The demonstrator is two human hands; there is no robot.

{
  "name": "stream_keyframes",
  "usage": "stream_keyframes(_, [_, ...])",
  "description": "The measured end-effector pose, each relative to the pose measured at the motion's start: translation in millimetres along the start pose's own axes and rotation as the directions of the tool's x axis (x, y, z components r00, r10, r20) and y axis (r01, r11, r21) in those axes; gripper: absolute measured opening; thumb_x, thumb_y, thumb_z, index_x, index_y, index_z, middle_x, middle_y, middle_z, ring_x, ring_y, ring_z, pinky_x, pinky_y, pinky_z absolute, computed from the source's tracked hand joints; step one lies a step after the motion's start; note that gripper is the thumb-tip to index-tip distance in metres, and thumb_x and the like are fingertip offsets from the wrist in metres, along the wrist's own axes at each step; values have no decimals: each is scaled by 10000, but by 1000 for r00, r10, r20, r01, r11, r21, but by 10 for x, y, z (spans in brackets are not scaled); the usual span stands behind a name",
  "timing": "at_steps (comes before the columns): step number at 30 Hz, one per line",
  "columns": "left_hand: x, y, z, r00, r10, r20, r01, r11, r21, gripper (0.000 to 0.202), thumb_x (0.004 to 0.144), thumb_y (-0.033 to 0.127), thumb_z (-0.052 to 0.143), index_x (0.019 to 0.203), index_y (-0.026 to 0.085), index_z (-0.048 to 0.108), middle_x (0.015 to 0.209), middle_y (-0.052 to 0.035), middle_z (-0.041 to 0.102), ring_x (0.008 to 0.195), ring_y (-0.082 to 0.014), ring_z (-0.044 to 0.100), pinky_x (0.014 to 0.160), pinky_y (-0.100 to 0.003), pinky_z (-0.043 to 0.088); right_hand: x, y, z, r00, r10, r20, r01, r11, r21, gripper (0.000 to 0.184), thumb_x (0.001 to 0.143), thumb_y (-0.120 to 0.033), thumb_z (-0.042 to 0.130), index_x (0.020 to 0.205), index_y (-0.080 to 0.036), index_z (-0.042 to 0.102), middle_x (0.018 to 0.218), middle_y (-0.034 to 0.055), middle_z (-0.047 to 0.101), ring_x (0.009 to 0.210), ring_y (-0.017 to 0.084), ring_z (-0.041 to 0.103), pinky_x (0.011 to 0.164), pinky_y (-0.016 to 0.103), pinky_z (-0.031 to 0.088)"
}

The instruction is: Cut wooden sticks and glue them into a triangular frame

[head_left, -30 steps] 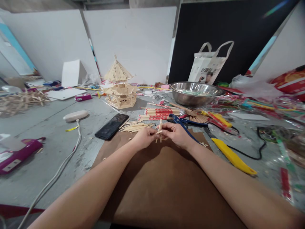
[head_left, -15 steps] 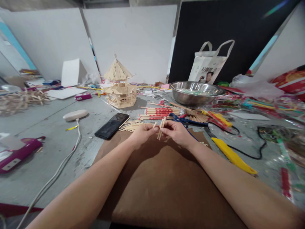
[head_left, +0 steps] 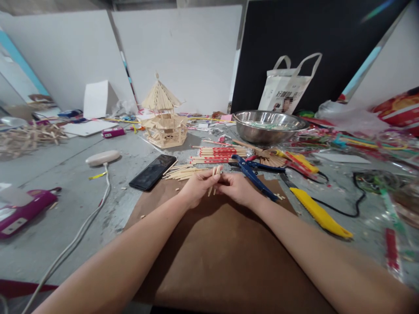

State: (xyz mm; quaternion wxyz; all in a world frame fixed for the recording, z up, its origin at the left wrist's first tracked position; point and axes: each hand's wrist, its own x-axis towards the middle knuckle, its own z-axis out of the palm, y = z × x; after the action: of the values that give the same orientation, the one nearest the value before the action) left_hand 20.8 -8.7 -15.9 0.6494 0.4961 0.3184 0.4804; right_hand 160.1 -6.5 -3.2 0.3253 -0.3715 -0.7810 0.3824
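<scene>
Both hands meet over the brown sheet (head_left: 225, 248). My left hand (head_left: 198, 186) is closed, its thumb and fingers pinching short wooden sticks (head_left: 214, 176) that stand nearly upright. From the other side my right hand (head_left: 236, 186) is also closed on the sticks, with its fingertips partly hidden. Just beyond lies a pile of loose wooden sticks (head_left: 183, 173), and past it are bundles of red-banded sticks (head_left: 219, 153). Blue-handled pliers (head_left: 257, 176) rest beside my right hand. A pavilion model made of sticks (head_left: 165, 115) stands farther back.
A black phone (head_left: 153, 172) lies to the left, near a white corded device (head_left: 103, 158). A purple glue-gun-like tool or socket block (head_left: 28, 211) is at far left. On the right are a yellow-handled saw (head_left: 321, 213), a steel basin (head_left: 270, 126) and a white bag (head_left: 283, 89).
My hands have drawn closer together, and the sticks they hold are now gathered between them. My right hand has shifted slightly left and down, uncovering more of the pliers.
</scene>
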Motion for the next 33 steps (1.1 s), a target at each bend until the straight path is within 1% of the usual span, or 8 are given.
stream_keyframes(6, [-2,5,31,999,-29,-14,27,990,-139,346,570,256,669,895,145,626,830,-44,626,754,-137,540,672,-256,403,-7,-58,12,1000,-26,-3,25,995,-94,141,700,-179,443,671,-128,571,603,1,577,586,120,519,600,239,397])
stream_keyframes(12, [-15,39,24,997,-62,45,70,977,-201,287,554,179,682,835,140,646,730,-27,634,723,-120,551,744,-264,381,6,-24,17,998,-37,-46,27,980,-198,129,664,-161,461,681,-125,583,643,13,587,617,131,524,587,233,393])
stream_keyframes(15, [-16,45,14,994,-83,70,95,979,-180,294,556,173,681,846,148,645,736,-25,639,740,-121,554,763,-267,374,10,-26,2,999,-23,-46,13,977,-212,119,650,-159,476,646,-121,589,633,21,587,602,130,523,567,232,393])
stream_keyframes(18, [-20,40,5,991,-94,91,107,983,-149,293,571,192,674,860,158,642,767,-29,643,754,-127,554,753,-269,377,10,-30,-18,1000,21,6,-19,986,-163,131,654,-171,476,602,-115,582,571,19,564,530,115,505,522,232,396])
stream_keyframes(22, [-30,29,12,991,-86,102,99,987,-130,301,571,211,674,866,163,642,766,-31,645,771,-138,550,753,-279,379,13,10,-23,996,55,65,-51,998,-48,144,659,-196,478,611,-112,584,543,8,534,474,93,473,470,225,403])
stream_keyframes(28, [-24,9,21,990,-60,125,73,992,-100,297,585,240,662,874,176,640,787,-32,644,783,-144,551,740,-281,395,26,71,-9,996,59,69,-61,998,33,140,643,-208,498,663,-114,600,559,-2,531,477,84,463,454,218,411])
stream_keyframes(31, [-8,27,-12,990,-59,124,60,998,-2,307,601,261,646,899,187,631,808,-30,646,775,-138,555,754,-288,399,25,57,-13,994,91,56,-91,996,2,141,644,-203,493,613,-103,589,517,-2,512,446,80,452,448,218,398])
stream_keyframes(33, [0,72,-44,994,-13,111,-3,990,142,291,602,268,641,880,181,639,849,-35,641,797,-146,553,770,-293,398,25,34,-14,994,91,53,-88,995,-52,141,639,-190,492,568,-102,576,491,-4,501,439,81,451,447,213,383])
